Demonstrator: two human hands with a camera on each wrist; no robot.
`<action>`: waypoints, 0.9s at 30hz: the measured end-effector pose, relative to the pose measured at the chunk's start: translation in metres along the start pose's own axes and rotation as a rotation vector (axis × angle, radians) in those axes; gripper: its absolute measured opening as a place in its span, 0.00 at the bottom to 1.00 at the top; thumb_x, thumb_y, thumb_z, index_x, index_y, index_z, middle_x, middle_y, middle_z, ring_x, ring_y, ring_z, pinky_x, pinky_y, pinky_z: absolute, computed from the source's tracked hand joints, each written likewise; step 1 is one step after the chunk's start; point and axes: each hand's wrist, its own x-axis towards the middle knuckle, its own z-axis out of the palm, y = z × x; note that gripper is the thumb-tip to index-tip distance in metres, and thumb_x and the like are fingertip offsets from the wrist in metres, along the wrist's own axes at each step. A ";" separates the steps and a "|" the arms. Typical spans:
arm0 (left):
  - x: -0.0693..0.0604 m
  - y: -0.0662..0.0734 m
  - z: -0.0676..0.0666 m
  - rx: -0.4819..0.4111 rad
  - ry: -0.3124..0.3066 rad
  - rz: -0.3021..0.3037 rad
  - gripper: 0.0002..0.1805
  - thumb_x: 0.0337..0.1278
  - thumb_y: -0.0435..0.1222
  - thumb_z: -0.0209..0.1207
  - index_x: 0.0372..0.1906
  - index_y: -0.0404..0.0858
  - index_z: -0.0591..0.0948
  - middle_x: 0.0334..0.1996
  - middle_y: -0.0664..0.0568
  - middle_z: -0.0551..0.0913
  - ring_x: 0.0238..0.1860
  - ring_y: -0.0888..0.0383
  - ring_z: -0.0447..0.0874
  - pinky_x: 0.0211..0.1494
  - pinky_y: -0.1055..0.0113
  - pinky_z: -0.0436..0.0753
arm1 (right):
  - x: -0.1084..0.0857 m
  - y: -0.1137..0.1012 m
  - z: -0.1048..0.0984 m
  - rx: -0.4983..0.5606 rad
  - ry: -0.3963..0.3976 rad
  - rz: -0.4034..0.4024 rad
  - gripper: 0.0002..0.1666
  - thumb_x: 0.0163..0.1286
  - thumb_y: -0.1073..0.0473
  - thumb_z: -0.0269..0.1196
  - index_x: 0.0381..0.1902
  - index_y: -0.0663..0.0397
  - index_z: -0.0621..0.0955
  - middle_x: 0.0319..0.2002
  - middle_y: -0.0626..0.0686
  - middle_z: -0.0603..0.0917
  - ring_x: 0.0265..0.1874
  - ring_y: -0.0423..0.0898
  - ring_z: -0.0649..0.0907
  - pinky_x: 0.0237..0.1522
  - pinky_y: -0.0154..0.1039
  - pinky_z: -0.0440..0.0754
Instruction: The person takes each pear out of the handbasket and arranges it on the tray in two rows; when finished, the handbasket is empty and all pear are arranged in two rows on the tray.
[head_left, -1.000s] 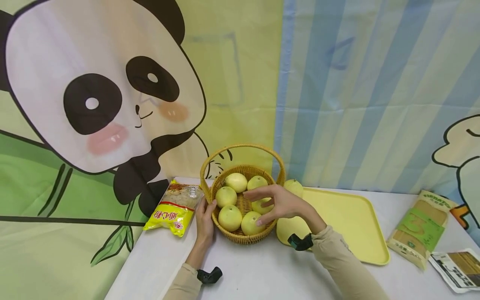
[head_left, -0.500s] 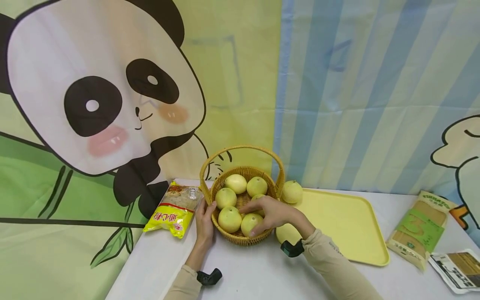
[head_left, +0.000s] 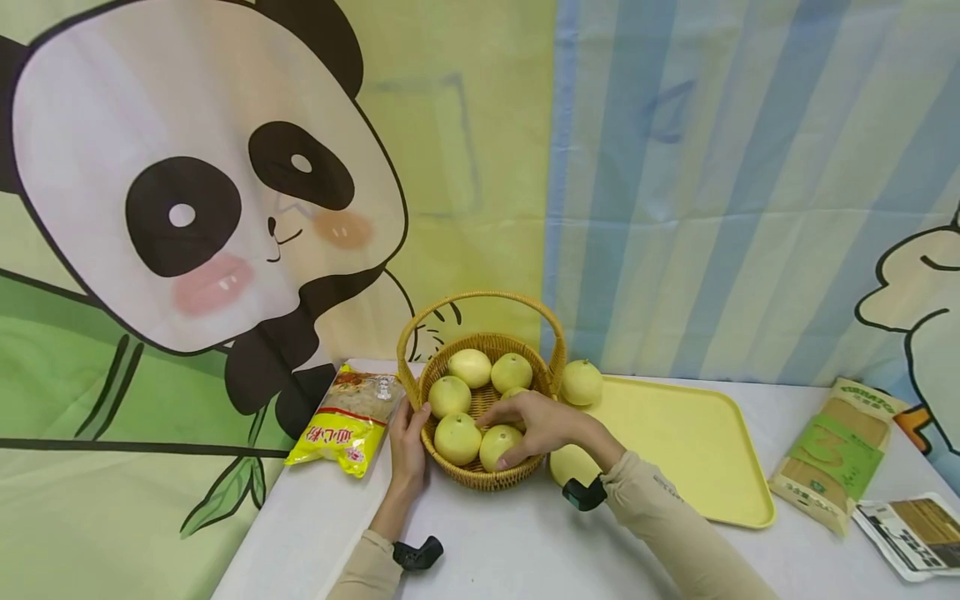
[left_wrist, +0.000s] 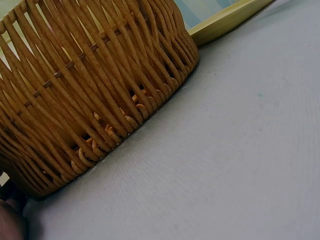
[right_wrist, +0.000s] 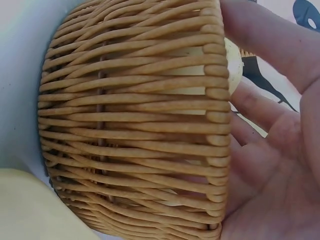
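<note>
Gripped by newly lowered right hand (head_left: pixel 551 423): round yellow-green fruit (head_left: pixel 495 450), six o'clock in tan wicker basket (head_left: pixel 480 480); left hand (head_left: pixel 407 452) holds basket, eight o'clock; reach apparently complete.

The basket (head_left: pixel 480 482) (fruit (head_left: pixel 458 439) inside) stands between a packet (head_left: pixel 348 421) and tray (head_left: pixel 686 450).

Lit brightly and softly in the head view, with only faint shadow on the flat white table (head_left: pixel 495 542) beside the beige fabric sleeve (head_left: pixel 660 525); too soft for reading fine print on the flat brown packet with a green band (head_left: pixel 836 454). Dimmer, greyer from the left wrist, darkest along the base of the round brown wicker basket (left_wrist: pixel 100 75). Paler from the right wrist, slightly hazy across the right hand's bare fingers (right_wrist: pixel 260 106).
</note>
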 end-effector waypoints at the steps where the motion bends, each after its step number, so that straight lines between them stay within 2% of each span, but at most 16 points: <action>1: 0.000 0.000 0.000 -0.002 0.000 -0.001 0.26 0.80 0.43 0.53 0.76 0.46 0.74 0.73 0.49 0.76 0.74 0.53 0.72 0.76 0.65 0.69 | 0.000 -0.001 0.000 -0.009 0.002 0.004 0.38 0.62 0.54 0.80 0.68 0.55 0.81 0.64 0.53 0.86 0.67 0.50 0.82 0.70 0.46 0.79; 6: -0.001 0.000 -0.001 0.007 0.008 -0.007 0.26 0.79 0.44 0.53 0.76 0.46 0.74 0.73 0.49 0.75 0.74 0.53 0.71 0.75 0.67 0.68 | 0.000 -0.003 0.002 -0.064 0.021 0.008 0.35 0.60 0.55 0.80 0.65 0.53 0.84 0.62 0.50 0.87 0.64 0.46 0.84 0.67 0.42 0.80; 11: -0.001 0.001 0.000 -0.004 0.003 -0.002 0.26 0.79 0.43 0.53 0.76 0.46 0.74 0.73 0.48 0.75 0.74 0.53 0.72 0.74 0.68 0.69 | -0.001 0.000 0.004 -0.086 0.079 -0.041 0.30 0.57 0.54 0.82 0.58 0.51 0.88 0.56 0.48 0.90 0.58 0.43 0.86 0.62 0.42 0.83; 14: -0.001 0.002 0.002 -0.009 0.000 0.001 0.26 0.79 0.43 0.53 0.76 0.46 0.74 0.73 0.48 0.75 0.74 0.52 0.72 0.73 0.71 0.70 | -0.003 0.002 0.003 -0.041 0.115 -0.063 0.30 0.56 0.53 0.83 0.57 0.51 0.89 0.54 0.49 0.91 0.58 0.47 0.87 0.63 0.47 0.84; 16: -0.001 0.002 0.002 -0.008 -0.001 -0.003 0.26 0.80 0.44 0.53 0.77 0.46 0.74 0.74 0.48 0.75 0.75 0.52 0.71 0.74 0.69 0.69 | -0.004 0.003 0.003 -0.009 0.141 -0.063 0.30 0.55 0.54 0.84 0.56 0.51 0.89 0.54 0.49 0.91 0.58 0.47 0.88 0.64 0.50 0.84; 21: -0.002 0.003 0.001 0.016 0.005 -0.009 0.26 0.80 0.45 0.52 0.76 0.46 0.74 0.74 0.47 0.75 0.74 0.51 0.71 0.77 0.62 0.67 | -0.009 0.002 0.002 0.086 0.223 -0.036 0.28 0.55 0.52 0.84 0.54 0.52 0.90 0.49 0.45 0.93 0.52 0.43 0.90 0.56 0.41 0.87; 23: -0.002 0.003 0.001 0.022 0.007 -0.004 0.26 0.80 0.44 0.53 0.76 0.46 0.74 0.73 0.48 0.76 0.74 0.52 0.72 0.76 0.65 0.68 | -0.010 0.004 0.003 0.130 0.261 -0.038 0.27 0.56 0.51 0.84 0.52 0.51 0.91 0.47 0.44 0.93 0.50 0.41 0.90 0.52 0.37 0.88; 27: -0.001 0.002 -0.001 0.026 0.008 0.006 0.25 0.80 0.43 0.53 0.76 0.47 0.74 0.73 0.49 0.76 0.74 0.52 0.72 0.74 0.71 0.69 | -0.004 0.013 0.013 0.163 0.323 -0.072 0.25 0.57 0.51 0.83 0.51 0.53 0.91 0.45 0.45 0.94 0.48 0.41 0.90 0.50 0.38 0.88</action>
